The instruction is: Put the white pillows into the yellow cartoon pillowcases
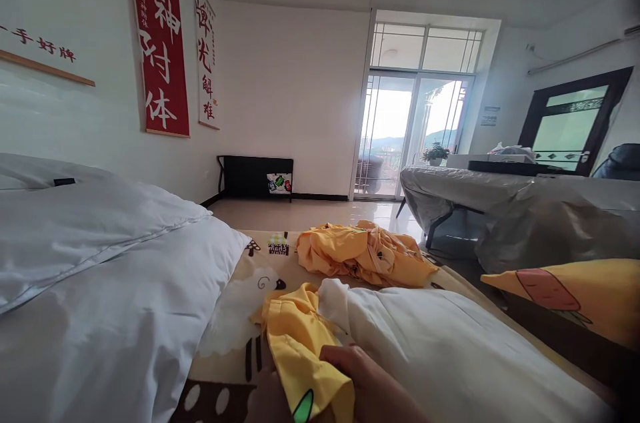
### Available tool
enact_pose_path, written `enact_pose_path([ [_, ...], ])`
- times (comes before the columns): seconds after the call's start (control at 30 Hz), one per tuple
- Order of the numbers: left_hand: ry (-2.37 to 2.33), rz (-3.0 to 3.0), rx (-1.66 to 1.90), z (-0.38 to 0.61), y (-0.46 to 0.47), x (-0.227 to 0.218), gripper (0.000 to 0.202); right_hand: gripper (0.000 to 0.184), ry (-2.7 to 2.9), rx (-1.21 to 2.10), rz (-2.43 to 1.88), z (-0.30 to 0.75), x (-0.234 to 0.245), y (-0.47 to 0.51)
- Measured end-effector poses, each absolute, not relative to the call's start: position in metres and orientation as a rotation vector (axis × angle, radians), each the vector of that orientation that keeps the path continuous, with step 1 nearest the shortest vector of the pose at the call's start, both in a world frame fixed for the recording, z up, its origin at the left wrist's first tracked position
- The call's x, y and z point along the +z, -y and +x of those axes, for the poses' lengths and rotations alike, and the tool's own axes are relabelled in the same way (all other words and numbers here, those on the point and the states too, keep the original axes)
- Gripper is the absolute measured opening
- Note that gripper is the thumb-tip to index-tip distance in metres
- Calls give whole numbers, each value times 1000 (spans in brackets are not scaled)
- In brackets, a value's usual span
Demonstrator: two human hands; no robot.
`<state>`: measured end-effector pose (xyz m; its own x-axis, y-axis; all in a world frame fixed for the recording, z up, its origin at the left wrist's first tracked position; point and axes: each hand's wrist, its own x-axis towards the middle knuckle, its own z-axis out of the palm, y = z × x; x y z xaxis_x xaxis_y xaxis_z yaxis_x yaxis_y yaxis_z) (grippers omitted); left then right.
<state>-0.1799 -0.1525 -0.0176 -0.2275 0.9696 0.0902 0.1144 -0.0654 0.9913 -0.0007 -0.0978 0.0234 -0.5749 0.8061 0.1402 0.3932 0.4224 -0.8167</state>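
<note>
At the bottom edge my right hand [373,386] has its fingers curled over a yellow cloth [295,336] with a green mark at its lower hem. The cloth lies bunched against the near end of a white pillow [450,343] on the bed. Only a small part of my left hand [267,403] shows, just left of the cloth and under its edge, with its fingers hidden. A second, crumpled heap of yellow fabric [363,253] lies farther down the bed, apart from both hands.
Two large white pillows [100,263] fill the left side on a sheep-print sheet [235,316]. A carrot-print yellow cushion [575,296] lies right. Beyond stand a plastic-covered table [500,199], a black rack [255,176] by the wall, and glass balcony doors [415,129].
</note>
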Motion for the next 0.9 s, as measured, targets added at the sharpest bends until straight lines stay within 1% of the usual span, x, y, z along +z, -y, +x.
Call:
enact_pose_path([
  [0.07, -1446, 1222, 1373, -178, 154, -14, 15, 26, 2062, 1072, -952, -6, 20, 96],
  [0.13, -1487, 1236, 1355, -176, 157, -5, 16, 25, 2019, 1131, -915, -13, 16, 92],
  [0.23, -1489, 1225, 1362, -174, 163, 9, 23, 30, 1922, 1279, -894, -21, 13, 87],
  [0.33, -1333, 1092, 1381, -171, 165, 16, 30, 35, 1744, 1397, -869, -22, 12, 86],
  [0.43, -1181, 952, 1326, -168, 163, 15, 41, 38, 1639, 1420, -887, -20, 14, 88],
  [0.5, -1135, 901, 1269, -167, 162, 13, 45, 37, 1624, 1400, -911, -20, 15, 89],
  [0.67, -1299, 936, 1268, -172, 167, 23, 41, 27, 1712, 1351, -927, -23, 17, 90],
  [0.8, -1167, 981, 1206, -171, 174, 41, 40, 30, 1599, 1383, -944, -20, 18, 89],
  [0.9, -1191, 1050, 1149, -173, 177, 41, 40, 32, 1536, 1400, -927, -18, 18, 92],
])
